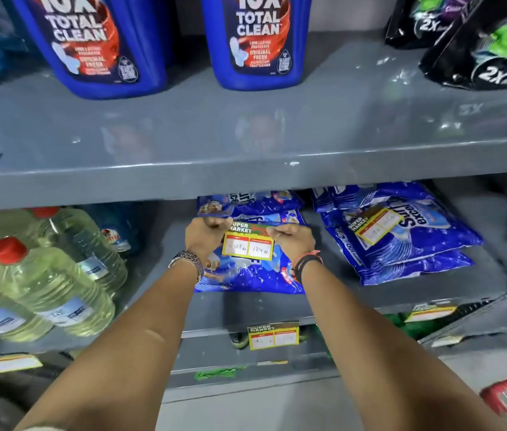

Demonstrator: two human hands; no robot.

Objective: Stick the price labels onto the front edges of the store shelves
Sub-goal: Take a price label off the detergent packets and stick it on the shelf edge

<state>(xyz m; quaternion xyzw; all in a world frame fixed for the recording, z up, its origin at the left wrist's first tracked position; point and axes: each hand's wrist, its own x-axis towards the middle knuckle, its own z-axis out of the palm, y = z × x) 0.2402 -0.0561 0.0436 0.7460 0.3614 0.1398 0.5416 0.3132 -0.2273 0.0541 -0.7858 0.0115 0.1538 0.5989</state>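
A yellow-edged price label [247, 244] with a green "SUPER MARKET" header and two white price boxes is held up between both hands, above a blue detergent bag [246, 276] on the middle shelf. My left hand [205, 236] pinches its upper left corner and my right hand [292, 241] pinches its upper right corner. The grey front edge of the upper shelf [246, 181] runs just above the hands and bears no label. One label [273, 335] is stuck on the front edge of the middle shelf [214, 334] below the hands.
Another label [378, 225] lies on a stack of blue detergent bags [407, 244] to the right. Clear bottles with red caps [46, 284] stand at left. Blue toilet cleaner bottles [255, 38] and black pouches [482, 42] sit on the upper shelf. Further labels [431, 312] [9, 363] mark lower edges.
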